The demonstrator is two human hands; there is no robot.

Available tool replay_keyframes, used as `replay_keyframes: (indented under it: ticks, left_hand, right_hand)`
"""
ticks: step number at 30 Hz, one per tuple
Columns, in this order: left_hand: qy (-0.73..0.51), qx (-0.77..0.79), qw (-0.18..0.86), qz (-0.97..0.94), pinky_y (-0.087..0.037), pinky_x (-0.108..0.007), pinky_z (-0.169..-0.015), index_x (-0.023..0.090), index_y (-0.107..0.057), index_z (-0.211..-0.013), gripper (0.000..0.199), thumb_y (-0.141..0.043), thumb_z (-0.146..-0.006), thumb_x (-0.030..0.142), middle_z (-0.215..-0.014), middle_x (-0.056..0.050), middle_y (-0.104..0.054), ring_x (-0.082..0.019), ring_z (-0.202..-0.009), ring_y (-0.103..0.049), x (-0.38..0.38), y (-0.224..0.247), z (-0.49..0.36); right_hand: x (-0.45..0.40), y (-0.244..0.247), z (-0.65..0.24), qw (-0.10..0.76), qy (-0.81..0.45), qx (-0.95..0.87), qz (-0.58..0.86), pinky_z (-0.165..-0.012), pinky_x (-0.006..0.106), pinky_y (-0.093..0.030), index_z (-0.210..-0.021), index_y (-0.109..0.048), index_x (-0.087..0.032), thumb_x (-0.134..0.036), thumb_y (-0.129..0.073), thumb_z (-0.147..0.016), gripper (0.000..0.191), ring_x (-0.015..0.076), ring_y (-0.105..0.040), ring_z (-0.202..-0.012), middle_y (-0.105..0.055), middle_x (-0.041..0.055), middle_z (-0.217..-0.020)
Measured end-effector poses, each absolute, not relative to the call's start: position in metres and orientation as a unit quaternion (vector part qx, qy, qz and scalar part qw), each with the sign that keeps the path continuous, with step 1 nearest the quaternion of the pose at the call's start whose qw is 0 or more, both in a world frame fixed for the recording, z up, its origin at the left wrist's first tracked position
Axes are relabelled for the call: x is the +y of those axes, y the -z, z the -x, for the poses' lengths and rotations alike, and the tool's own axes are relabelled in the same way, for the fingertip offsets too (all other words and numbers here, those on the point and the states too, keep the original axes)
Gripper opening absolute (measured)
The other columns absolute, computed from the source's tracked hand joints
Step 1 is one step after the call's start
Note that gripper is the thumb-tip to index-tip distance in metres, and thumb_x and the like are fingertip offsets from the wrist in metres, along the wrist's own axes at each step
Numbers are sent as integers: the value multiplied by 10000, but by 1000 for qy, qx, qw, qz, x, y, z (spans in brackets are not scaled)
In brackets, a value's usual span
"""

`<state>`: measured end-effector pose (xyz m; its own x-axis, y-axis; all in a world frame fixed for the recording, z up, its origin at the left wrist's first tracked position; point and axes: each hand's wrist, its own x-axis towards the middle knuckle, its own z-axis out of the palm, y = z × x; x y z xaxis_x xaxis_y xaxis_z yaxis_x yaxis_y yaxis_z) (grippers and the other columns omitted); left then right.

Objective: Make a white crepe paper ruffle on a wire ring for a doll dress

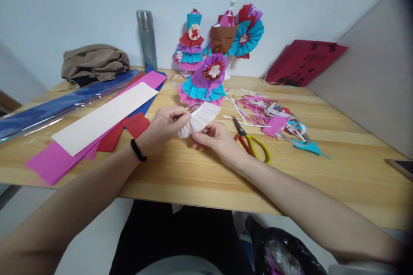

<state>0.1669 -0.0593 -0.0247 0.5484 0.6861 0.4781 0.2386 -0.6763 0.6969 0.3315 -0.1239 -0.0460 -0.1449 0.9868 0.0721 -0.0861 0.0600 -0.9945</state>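
Between my two hands, above the table, is a white paper strip (206,114), gathered into small pleats at its left end and flat at its upper right. My left hand (164,124) pinches the pleated end between thumb and fingers. From below, my right hand (214,139) grips the strip's lower edge with thumb and fingertips. Just behind the strip stands a small purple, blue and pink ruffled paper dress (206,79) with a flower on it. A pair of scissors (250,139) with yellow and orange handles lies right of my right hand.
Coloured paper sheets (106,116) spread across the left side. Paper scraps (274,116) lie to the right. Two more paper dresses, one tiered (190,47), one brown-banded (222,36), stand behind, near a flask (146,38), a cloth (93,62) and a red bag (303,62).
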Motion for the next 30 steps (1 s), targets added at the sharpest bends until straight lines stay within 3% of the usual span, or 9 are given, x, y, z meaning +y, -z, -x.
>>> replay_keyframes:
  ticks: [7,11,14,19,25,27,30]
  left_hand:
    - [-388,292,329,-810,-298,-224,-522,155,-460,-568,312,-480,-848,290,-549,36,-415,-82,-548,-378,-57,23,-166]
    - [-390,285,319,-815,-316,-225,-545,149,-490,-591,295,-483,-849,291,-588,25,-450,-90,-583,-410,-58,27,-168]
    - [-379,286,311,-823,-323,-230,-556,138,-543,-621,300,-485,-864,304,-609,14,-487,-98,-603,-442,-59,29,-169]
    - [-377,291,339,-812,-327,-227,-548,127,-570,-648,295,-495,-871,306,-611,14,-508,-92,-588,-448,-59,28,-167]
    - [-385,286,328,-814,-319,-225,-547,135,-534,-612,308,-497,-875,291,-586,27,-470,-85,-578,-426,-60,26,-167]
    - [-383,285,327,-816,-332,-228,-555,135,-551,-631,305,-486,-885,291,-599,20,-503,-90,-584,-449,-59,25,-166]
    - [-371,280,259,-847,-349,-238,-581,134,-598,-677,288,-475,-896,274,-646,-4,-573,-106,-616,-493,-57,26,-165]
  right_hand:
    - [-126,44,-334,499,-540,-540,410,-504,233,-425,-695,-596,-167,-357,-719,-708,226,98,-565,-507,-627,-6,-594]
    - [-124,46,-331,494,-491,-565,443,-480,233,-389,-764,-607,-167,-353,-732,-694,235,100,-532,-501,-590,-25,-584]
    - [-123,47,-329,512,-482,-551,449,-481,235,-389,-697,-591,-169,-327,-725,-695,206,94,-521,-480,-584,-28,-560]
    - [-124,43,-331,530,-566,-486,403,-466,220,-398,-647,-589,-163,-337,-755,-661,241,92,-562,-455,-643,-4,-566]
    - [-125,44,-334,493,-631,-479,360,-451,239,-371,-641,-608,-167,-307,-707,-663,172,112,-547,-435,-636,7,-541]
    - [-127,42,-339,523,-576,-521,351,-438,252,-319,-576,-574,-183,-314,-645,-719,206,106,-472,-407,-563,-8,-480]
    - [-129,32,-349,651,-372,-570,335,-454,274,-241,-479,-425,-219,-322,-562,-816,378,102,-309,-403,-351,-45,-411]
